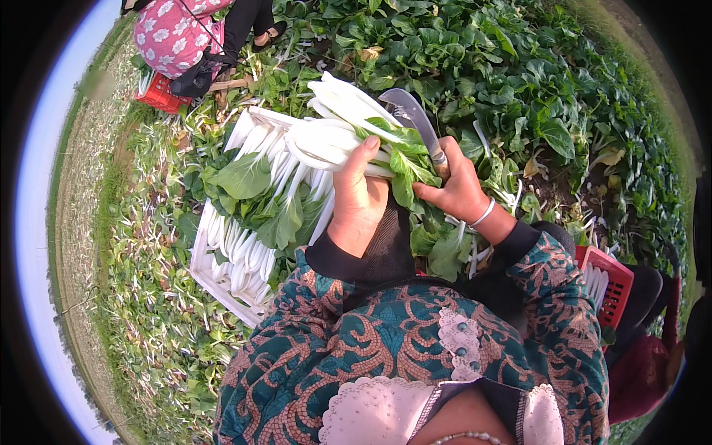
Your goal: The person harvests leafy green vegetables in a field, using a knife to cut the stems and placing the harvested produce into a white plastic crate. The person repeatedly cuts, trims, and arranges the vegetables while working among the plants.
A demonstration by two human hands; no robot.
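Observation:
My left hand [361,194] grips a bunch of white-stemmed leafy greens [328,142], with the thumb on top of the stems. The stems point up and to the left, and the leaves lie toward my right hand. My right hand [459,186] is closed around the handle of a sickle [418,119]; its curved blade with a toothed edge stands up just behind the leaves. The right thumb touches the leaves. Beneath the bunch and to its left is a white plastic crate [222,295] full of similar greens, stems and leaves laid in rows.
Uncut leafy greens [500,67] grow beyond and to the right. Trimmed leaves [167,311] litter the ground at left. A person in a pink flowered top [172,39] is at upper left beside a red crate [161,94]. Another red crate [612,283] and a second person [639,378] are at right.

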